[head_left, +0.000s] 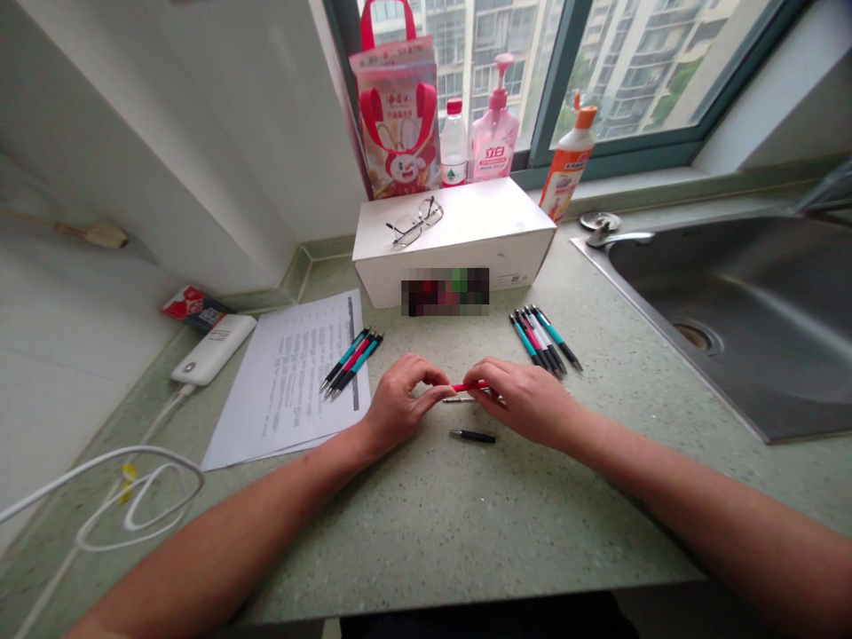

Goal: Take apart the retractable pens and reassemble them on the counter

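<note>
Between my two hands, just above the counter, is a red pen barrel (469, 387). My left hand (407, 396) pinches its left end with thumb and fingers. Its right end is in the closed fingers of my right hand (523, 398), which hide that end. Under the barrel a thin pen refill (459, 399) lies on the counter, partly behind my right fingers. A black pen grip with a metal tip (474, 436) lies apart, nearer to me. Several pens (542, 339) lie side by side beyond my right hand. More pens (351, 364) rest on printed sheets beyond my left hand.
A white box (459, 244) with eyeglasses (416, 222) on top stands at the back. Behind it are bottles and a gift bag (398, 124). The steel sink (732, 302) is at right. A white power bank (214, 349) with a looped cable (139, 524) and papers (286, 382) lie left.
</note>
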Demonstrator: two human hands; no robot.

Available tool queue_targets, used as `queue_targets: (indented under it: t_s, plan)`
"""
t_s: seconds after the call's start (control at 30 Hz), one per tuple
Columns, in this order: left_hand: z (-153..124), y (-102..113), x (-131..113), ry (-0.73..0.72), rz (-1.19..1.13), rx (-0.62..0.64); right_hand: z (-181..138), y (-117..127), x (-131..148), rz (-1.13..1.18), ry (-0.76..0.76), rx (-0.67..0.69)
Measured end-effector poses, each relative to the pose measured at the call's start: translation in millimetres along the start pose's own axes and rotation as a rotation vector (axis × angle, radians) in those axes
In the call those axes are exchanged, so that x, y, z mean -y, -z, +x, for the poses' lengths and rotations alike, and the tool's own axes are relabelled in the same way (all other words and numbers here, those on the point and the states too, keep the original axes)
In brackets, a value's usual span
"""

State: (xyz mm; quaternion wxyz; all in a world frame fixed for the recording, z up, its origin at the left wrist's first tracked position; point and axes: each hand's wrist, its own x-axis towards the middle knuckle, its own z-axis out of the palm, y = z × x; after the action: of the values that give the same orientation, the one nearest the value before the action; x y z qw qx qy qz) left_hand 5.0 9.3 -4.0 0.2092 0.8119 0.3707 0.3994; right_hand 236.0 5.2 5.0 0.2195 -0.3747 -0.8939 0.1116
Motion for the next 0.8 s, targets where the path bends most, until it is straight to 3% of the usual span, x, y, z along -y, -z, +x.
queue_targets:
  t_s: [0.13,0.33,0.47,0.63,0.8]
  plan:
    - [-1,-1,1,0.009,0.019,-0.015,-1,1,1,0.065,-0.065,-0.12]
    - [0,-5,-1,-0.044,0.26,0.227,-1,8,2,0.153,-0.168,-0.233]
    - [0,-6,-1,-0.055,0.341,0.28,1,12,2,0.11,-0.155,-0.282]
    - [-2,-7,0,-0.073,0.3,0.19,2,14,-10,0.024,-0.137,-0.323]
    - [-5,-4,4,-0.083,0.198,-0.031,2,13,-24,-0.033,-0.216,-0.323]
